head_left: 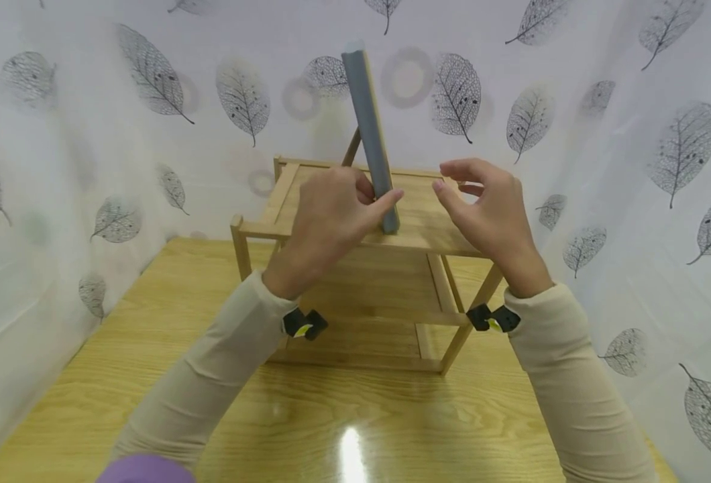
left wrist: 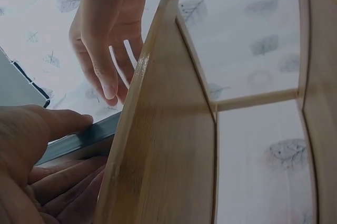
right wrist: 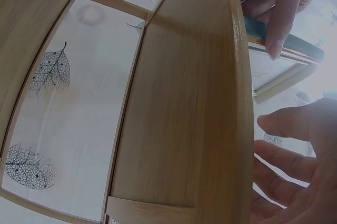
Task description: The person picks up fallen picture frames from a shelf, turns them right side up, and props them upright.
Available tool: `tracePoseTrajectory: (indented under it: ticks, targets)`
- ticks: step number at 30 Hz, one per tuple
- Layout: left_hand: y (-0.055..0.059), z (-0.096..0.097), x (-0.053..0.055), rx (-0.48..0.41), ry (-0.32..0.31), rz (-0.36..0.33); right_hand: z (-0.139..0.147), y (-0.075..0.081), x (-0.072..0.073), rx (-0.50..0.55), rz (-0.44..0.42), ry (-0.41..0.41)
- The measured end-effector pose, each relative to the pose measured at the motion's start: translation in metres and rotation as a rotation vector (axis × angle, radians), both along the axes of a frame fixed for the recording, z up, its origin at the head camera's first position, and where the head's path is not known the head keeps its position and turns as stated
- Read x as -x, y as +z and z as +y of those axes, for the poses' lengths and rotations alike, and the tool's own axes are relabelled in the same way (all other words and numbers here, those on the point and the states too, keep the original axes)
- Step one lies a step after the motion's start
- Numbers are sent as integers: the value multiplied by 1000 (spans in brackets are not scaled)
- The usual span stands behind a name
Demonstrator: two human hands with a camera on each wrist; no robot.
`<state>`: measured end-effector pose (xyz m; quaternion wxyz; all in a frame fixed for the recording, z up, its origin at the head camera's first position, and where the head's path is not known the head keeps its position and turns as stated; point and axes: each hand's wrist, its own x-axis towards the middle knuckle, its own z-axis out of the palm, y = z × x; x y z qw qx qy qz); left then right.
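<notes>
A picture frame [head_left: 367, 121] stands nearly edge-on to me on the top board of a wooden shelf rack [head_left: 424, 218]. It has a blue-grey edge, and a brown prop leg [head_left: 351, 149] slants behind it. My left hand [head_left: 334, 218] grips its lower part, thumb on the near edge and fingers curled behind; the edge [left wrist: 79, 140] also shows under the thumb in the left wrist view. To the right, apart from the frame, my right hand [head_left: 488, 204] hovers above the board with loosely bent fingers and nothing in it. The frame's face is mostly hidden.
The rack has lower shelves [head_left: 367, 282] and slanted side legs [head_left: 476, 312]. It stands on a glossy wood-grain table [head_left: 259, 429]. A white curtain [head_left: 204, 174] with leaf prints surrounds the table. A purple shape [head_left: 145, 469] shows at the bottom left.
</notes>
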<state>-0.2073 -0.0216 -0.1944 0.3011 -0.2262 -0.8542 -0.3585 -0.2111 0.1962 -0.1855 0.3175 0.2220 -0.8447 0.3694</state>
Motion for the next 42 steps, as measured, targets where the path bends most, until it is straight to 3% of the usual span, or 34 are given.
tracePoseTrajectory:
  ticks: [20,27,42]
  targets:
    - [3,-5,-2,-13,-50,-9,-4,3,0,-4,6,-2]
    - [3,-9,-5,-10,-37,-12,-6,6,-1,-9,2,-5]
    - [8,-22,-7,15,-20,-103,-8,6,-1,10,-18,19]
